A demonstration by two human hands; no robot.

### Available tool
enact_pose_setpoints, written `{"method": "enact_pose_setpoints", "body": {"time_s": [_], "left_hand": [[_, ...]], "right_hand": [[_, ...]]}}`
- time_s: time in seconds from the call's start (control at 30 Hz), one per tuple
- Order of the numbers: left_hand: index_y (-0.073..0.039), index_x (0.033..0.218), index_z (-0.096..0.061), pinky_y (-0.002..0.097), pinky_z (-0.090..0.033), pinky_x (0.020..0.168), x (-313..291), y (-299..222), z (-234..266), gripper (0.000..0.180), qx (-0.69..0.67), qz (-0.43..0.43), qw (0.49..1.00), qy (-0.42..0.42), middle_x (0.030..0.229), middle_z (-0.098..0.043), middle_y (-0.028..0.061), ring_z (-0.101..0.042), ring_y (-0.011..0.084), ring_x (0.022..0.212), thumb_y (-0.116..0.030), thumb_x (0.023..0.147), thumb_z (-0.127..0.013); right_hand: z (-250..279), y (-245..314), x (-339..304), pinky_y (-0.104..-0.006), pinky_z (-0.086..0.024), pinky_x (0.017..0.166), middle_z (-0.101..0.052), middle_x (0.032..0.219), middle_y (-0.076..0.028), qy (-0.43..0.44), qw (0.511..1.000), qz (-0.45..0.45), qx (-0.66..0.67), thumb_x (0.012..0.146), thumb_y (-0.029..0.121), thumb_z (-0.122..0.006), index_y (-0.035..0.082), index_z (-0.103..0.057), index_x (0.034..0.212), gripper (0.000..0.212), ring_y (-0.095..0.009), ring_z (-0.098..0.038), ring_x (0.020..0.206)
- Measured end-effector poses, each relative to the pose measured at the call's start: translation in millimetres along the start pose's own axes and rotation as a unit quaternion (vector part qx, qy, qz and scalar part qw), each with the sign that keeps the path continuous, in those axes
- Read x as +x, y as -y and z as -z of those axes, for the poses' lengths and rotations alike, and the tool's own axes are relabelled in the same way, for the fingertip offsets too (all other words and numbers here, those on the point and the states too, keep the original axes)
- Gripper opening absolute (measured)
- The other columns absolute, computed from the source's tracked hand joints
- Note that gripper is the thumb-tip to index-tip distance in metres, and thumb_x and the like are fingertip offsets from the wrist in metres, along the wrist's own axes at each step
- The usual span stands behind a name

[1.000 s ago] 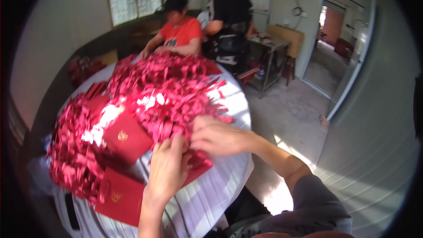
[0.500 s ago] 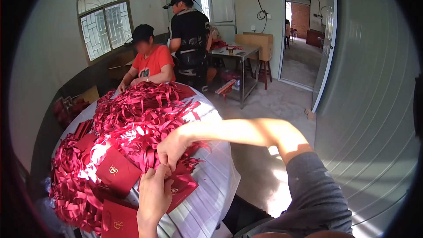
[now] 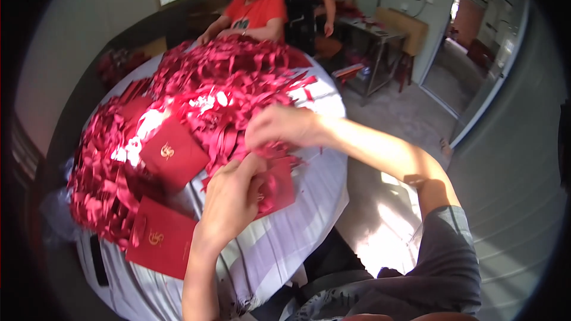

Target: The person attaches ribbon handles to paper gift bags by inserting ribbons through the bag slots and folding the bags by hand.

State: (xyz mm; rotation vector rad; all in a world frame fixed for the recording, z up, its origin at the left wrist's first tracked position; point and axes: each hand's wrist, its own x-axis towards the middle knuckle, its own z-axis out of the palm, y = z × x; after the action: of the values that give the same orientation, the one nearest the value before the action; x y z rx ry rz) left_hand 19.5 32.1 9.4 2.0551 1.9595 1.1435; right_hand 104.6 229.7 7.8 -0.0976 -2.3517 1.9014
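A dark red gift bag with a ribbon handle lies near the right edge of the round table, partly hidden by my left hand. That hand is closed at the bag's upper left side, thumb against the fingers. Just above and to the right, my right hand hovers at the ribbon pile with curled fingers; it is slightly blurred, and what it pinches is hidden. Two flat red bags with gold emblems lie to the left, an upper bag and a lower bag.
A heap of red ribbons and bags covers much of the cloth-covered table. Across it sits a person in a red shirt; another in black stands behind. A metal side table and doorway stand at the back right.
My view has swung, so the table sits higher and farther right. My right hand has moved up and away from my left, which stays at the bag.
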Motion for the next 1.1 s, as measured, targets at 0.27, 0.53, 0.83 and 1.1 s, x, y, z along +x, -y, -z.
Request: {"method": "enact_pose_setpoints", "body": {"time_s": [0.27,0.53,0.83,1.1], "left_hand": [[0.0,0.094,-0.053,0.0384,-0.046,0.071,-2.7,16.1,-1.4,0.015,0.027,0.02,0.999,-0.008,0.081,-0.062,0.0175,-0.061,0.0369,0.08,0.005,0.081,-0.058],[-0.001,0.092,-0.055,0.0372,-0.044,0.07,-4.9,12.2,-8.5,0.017,0.05,0.035,0.998,-0.027,0.079,-0.061,0.0151,-0.06,0.0331,0.074,-0.003,0.08,-0.066],[-0.001,0.089,-0.055,0.0376,-0.043,0.067,2.3,14.0,-10.2,0.015,0.082,0.037,0.995,-0.041,0.078,-0.06,0.015,-0.058,0.0326,0.072,0.001,0.078,-0.065],[0.0,0.09,-0.056,0.0387,-0.042,0.067,-0.5,4.1,-7.6,0.016,0.087,0.03,0.996,-0.019,0.081,-0.06,0.0142,-0.053,0.0321,0.077,0.007,0.077,-0.063]], "right_hand": [[30.8,4.1,32.7,-0.017,-0.042,0.068,-0.067,0.09,0.0,-0.165,0.982,0.039,0.082,0.088,0.013,-0.062,0.003,-0.068,0.096,0.014,-0.005,-0.058,0.079],[8.1,-15.5,35.6,-0.0194,-0.04,0.061,-0.06,0.075,0.003,-0.224,0.966,0.093,0.088,0.089,0.02,-0.064,0.002,-0.065,0.088,0.018,-0.003,-0.051,0.071],[-1.7,-45.9,-25.5,-0.0261,-0.041,0.054,-0.052,0.058,0.0,-0.135,0.983,-0.054,-0.114,0.094,0.059,-0.042,0.0,-0.062,0.068,0.068,-0.008,-0.049,0.057],[-22.7,-38.2,-10.8,-0.0221,-0.045,0.069,-0.062,0.081,0.002,-0.037,0.994,0.066,0.077,0.091,0.019,-0.063,0.0,-0.066,0.093,0.019,-0.004,-0.055,0.077]]}}
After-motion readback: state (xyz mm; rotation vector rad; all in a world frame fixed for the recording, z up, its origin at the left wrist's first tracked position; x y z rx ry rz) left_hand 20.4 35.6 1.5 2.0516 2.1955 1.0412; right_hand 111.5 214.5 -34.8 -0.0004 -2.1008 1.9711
